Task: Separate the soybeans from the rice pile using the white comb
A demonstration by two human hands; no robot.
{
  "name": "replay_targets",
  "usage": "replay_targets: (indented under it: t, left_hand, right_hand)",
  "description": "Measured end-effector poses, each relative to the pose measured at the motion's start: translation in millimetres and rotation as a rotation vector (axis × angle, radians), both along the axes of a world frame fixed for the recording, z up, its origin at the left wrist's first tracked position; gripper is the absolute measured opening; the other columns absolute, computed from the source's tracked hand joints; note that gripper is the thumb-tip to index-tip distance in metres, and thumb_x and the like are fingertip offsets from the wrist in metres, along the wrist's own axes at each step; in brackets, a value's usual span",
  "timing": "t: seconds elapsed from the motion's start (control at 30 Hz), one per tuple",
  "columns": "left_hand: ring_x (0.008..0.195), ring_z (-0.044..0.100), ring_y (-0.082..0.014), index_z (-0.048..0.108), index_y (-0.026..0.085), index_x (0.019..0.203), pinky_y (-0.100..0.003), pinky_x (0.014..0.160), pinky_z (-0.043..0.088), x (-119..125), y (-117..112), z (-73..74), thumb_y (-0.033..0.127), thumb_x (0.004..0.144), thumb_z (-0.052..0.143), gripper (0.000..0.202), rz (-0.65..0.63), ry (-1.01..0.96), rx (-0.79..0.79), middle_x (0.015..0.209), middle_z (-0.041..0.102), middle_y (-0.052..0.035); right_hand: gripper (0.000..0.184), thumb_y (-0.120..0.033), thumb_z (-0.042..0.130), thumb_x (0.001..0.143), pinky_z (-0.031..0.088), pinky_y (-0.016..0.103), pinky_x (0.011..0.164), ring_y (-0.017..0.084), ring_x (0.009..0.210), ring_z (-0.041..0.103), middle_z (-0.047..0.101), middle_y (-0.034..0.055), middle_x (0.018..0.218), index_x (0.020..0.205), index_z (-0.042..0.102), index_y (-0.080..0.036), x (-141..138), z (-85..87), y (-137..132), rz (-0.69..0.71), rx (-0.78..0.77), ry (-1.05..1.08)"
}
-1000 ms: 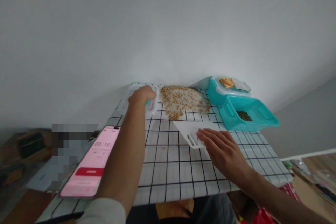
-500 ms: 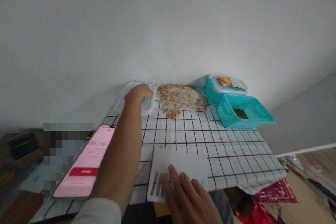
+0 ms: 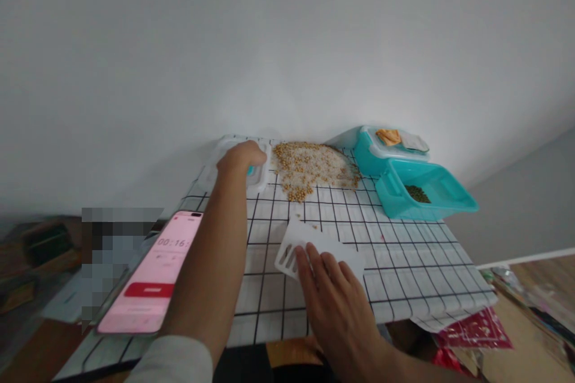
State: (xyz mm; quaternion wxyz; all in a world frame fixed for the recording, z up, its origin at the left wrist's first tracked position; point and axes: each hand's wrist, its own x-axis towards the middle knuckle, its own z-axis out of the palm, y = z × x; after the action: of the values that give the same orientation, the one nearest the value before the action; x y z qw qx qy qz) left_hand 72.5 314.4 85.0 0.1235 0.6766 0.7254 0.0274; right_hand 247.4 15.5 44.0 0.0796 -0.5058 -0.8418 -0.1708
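Observation:
At the back left, my left hand [image 3: 240, 155] is closed over a clear plastic container [image 3: 260, 181] with a bit of teal showing in it; most of its fingers are hidden. My right hand [image 3: 335, 287] lies with outstretched fingers on a flat white plastic piece [image 3: 309, 237] with slots at its left end. That piece rests tilted on the tablecloth, and the hand covers part of it. Beyond it spreads a pile of yellow soybean-like beans mixed with white grains [image 3: 314, 164]. A few loose beans lie near the piece's far edge.
A teal bin [image 3: 429, 206] holding small green beans [image 3: 417, 194] stands at the right, before a lidded teal box [image 3: 368, 152] with packets on top. A phone [image 3: 148, 281] showing a timer lies at the left on the gridded tablecloth [image 3: 417, 263]. A wall rises behind.
My right hand has slid the white slotted piece away from me, toward the pile, and turned it so its slotted end angles differently. My left hand stays on the container.

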Motion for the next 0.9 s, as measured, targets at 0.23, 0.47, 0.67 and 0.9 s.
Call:
replay_targets:
  t: [0.23,0.47,0.67,0.9]
  left_hand:
    - [0.115,0.064,-0.0413,0.066,0.018,0.126,-0.050,0.090,0.053,1,-2,3.2,0.047,0.068,0.071,0.065,0.063,-0.002,-0.061,0.126,0.067,-0.0228]
    - [0.113,0.065,-0.0426,0.065,0.015,0.126,-0.053,0.089,0.053,3,-4,6.7,0.044,0.068,0.070,0.064,0.070,-0.001,-0.071,0.127,0.065,-0.0253]
    - [0.116,0.063,-0.0415,0.065,0.017,0.127,-0.051,0.090,0.053,2,-7,8.5,0.041,0.069,0.068,0.063,0.071,-0.001,-0.073,0.130,0.064,-0.0234]
    - [0.115,0.063,-0.0416,0.065,0.017,0.127,-0.051,0.091,0.052,2,-7,9.6,0.044,0.067,0.070,0.066,0.074,-0.005,-0.085,0.129,0.065,-0.0237]
  right_hand:
    - [0.055,-0.002,0.046,0.088,0.049,0.044,0.086,0.031,0.111,0.055,0.060,0.0143,0.137,0.143,0.047,-0.005,31,19.6,13,-0.003,0.018,-0.006]
    - [0.044,-0.012,0.045,0.099,0.040,0.045,0.097,0.025,0.125,0.051,0.060,0.0031,0.140,0.142,0.050,-0.022,60,33.0,85,0.066,-0.047,0.092]
    - [0.046,-0.011,0.043,0.100,0.036,0.044,0.102,0.022,0.131,0.050,0.058,0.0025,0.143,0.143,0.050,-0.025,75,10.8,118,0.199,-0.106,0.101]
    - [0.049,-0.009,0.042,0.099,0.034,0.043,0.105,0.020,0.135,0.048,0.055,0.0021,0.146,0.145,0.047,-0.027,87,-4.2,103,0.201,-0.143,0.159]
